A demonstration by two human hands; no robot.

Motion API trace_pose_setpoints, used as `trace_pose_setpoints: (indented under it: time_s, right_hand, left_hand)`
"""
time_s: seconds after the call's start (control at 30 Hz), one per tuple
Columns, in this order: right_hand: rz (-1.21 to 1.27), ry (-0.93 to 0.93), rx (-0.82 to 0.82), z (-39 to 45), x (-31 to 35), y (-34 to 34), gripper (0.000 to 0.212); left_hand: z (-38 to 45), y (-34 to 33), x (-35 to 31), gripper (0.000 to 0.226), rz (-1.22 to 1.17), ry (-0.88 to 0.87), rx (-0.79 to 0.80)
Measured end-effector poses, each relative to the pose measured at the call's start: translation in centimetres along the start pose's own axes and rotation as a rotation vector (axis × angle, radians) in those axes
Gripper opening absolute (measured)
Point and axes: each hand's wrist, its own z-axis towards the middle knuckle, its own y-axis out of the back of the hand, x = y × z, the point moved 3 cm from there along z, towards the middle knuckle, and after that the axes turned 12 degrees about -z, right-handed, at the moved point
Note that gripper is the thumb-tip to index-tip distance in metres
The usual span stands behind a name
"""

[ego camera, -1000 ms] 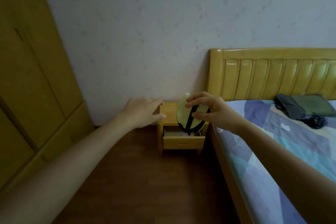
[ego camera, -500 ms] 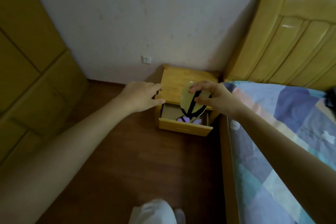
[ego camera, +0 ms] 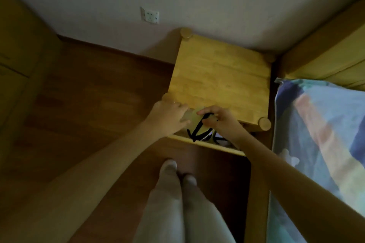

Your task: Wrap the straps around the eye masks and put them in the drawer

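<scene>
Mask [ego camera: 198, 122], yellowish, wrapped in a black strap [ego camera: 199, 127], pinched in the curled fingers of the right hand [ego camera: 221, 122], above the open drawer [ego camera: 207, 145] of the wooden nightstand [ego camera: 219, 77]; left hand [ego camera: 167, 118] beside it, fingers relaxed, nothing gripped, touching the mask's left edge; more strapped masks dimly inside the drawer
</scene>
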Motion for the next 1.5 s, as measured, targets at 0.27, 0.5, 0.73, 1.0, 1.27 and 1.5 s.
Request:
trace_pose_setpoints:
  time_s: [0.27,0.5,0.73,1.0,1.27,1.5]
  right_hand:
    - [0.074,-0.213,0.010,11.3,-13.5,-9.0,0.028]
    - [0.066,-0.216,-0.045,16.9,-19.4,-16.1,0.024]
    - [-0.299,-0.120,0.191,19.8,-22.7,-19.5,0.038]
    - [-0.613,0.041,0.268,18.8,-19.9,-17.2,0.032]
    - [-0.227,0.135,0.048,12.0,-8.5,-3.8,0.016]
    - [-0.326,0.267,-0.259,-0.1,5.4,15.1,0.027]
  left_hand:
    - [8.5,-11.7,7.6,0.041,-0.197,0.093,0.032]
    - [10.0,-16.4,10.6,0.038,-0.250,0.063,-0.031]
    - [9.5,-18.8,11.0,0.040,-0.238,0.058,-0.069]
    - [9.6,-18.1,9.6,0.040,-0.160,0.077,-0.043]
    - [8.1,-5.8,5.0,0.043,-0.039,0.073,-0.128]
    - [5.9,14.0,-6.1,0.046,0.137,-0.016,-0.244]
